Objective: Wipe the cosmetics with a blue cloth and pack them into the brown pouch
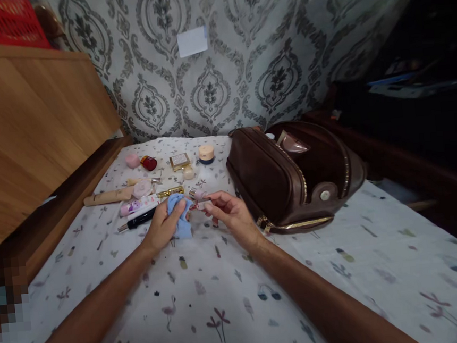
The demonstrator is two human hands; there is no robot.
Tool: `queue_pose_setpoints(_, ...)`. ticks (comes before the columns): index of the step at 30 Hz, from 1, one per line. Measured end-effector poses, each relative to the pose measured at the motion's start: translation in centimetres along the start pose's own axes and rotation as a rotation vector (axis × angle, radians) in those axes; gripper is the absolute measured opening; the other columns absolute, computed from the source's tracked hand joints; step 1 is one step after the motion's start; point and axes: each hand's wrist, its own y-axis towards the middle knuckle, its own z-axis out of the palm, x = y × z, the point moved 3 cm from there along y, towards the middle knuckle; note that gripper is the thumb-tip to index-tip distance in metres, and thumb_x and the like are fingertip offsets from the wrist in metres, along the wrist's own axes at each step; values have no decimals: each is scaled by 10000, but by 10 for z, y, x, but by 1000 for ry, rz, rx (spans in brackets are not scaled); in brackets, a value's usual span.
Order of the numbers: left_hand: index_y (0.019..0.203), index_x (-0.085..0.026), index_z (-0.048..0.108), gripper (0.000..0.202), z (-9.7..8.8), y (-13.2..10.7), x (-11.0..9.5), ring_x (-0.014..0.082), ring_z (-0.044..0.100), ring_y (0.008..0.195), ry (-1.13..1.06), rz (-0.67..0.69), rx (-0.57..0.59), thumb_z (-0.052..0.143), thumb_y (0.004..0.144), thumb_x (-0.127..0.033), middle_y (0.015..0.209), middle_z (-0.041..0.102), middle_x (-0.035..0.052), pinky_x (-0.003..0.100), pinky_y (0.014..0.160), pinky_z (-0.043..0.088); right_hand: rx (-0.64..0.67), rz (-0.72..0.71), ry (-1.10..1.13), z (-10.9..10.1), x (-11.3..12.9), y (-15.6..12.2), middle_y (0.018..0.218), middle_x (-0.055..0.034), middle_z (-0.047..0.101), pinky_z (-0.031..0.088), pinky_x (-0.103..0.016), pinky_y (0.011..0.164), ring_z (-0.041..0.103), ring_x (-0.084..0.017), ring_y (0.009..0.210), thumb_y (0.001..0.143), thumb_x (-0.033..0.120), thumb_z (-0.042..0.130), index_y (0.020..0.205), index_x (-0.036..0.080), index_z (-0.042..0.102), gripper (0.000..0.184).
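My left hand (162, 226) is closed around a light blue cloth (180, 216), which hangs down onto the patterned sheet. Right beside it my right hand (232, 215) pinches a small pinkish cosmetic tube (199, 199) at its fingertips, its end touching the cloth. Both hands hover just above the sheet, left of an open brown leather bag (289, 179). Behind the hands lie several cosmetics: a black pen-like stick (139, 220), a pink and white tube (137, 205), a gold lipstick (170, 191) and a beige tube (106, 197).
A round cream jar (206, 153), a square compact (180, 161), a red item (149, 163) and a pink puff (132, 160) sit near the patterned wall. A wooden cabinet (28, 125) stands at the left. The printed sheet (231, 299) covers the surface.
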Motion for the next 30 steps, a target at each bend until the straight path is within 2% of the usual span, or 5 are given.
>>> queue_pose_setpoints(5,969,-180,643,560,-1,2,6,140,540,612,-97,-82,-131,572,820,-715,714,584,-4,234,526,435,9,40,-10,2,-3,-2,694,47,583,384,-217,507,483,-92,576,721,431,804,868,201,604,338)
queue_pose_setpoints(11,1192,-227,519,513,2,-1,6,134,546,714,-73,34,-137,714,798,-492,844,562,-17,243,649,489,49,97,-12,10,-3,-7,718,7,673,383,-241,517,539,-114,592,728,479,806,792,211,553,373)
queue_pose_setpoints(20,950,-206,610,273,-2,0,2,125,509,689,10,55,-141,642,854,-460,766,551,-30,233,660,463,127,116,-92,17,-5,-10,699,-9,673,422,-261,539,565,-129,586,794,615,698,828,197,601,431)
queue_pose_setpoints(25,903,-186,641,421,-5,3,8,129,507,633,-64,-29,-171,623,847,-603,696,539,-28,239,602,442,28,26,-163,17,-4,-9,759,-7,654,428,-264,601,564,-139,668,743,479,781,810,184,670,323)
queue_pose_setpoints(30,1034,-191,671,574,-6,4,14,161,578,681,-104,-99,-194,508,867,-716,754,608,2,263,618,483,99,142,-29,17,-11,-9,627,27,612,398,-241,503,523,-110,528,727,522,789,803,182,668,369)
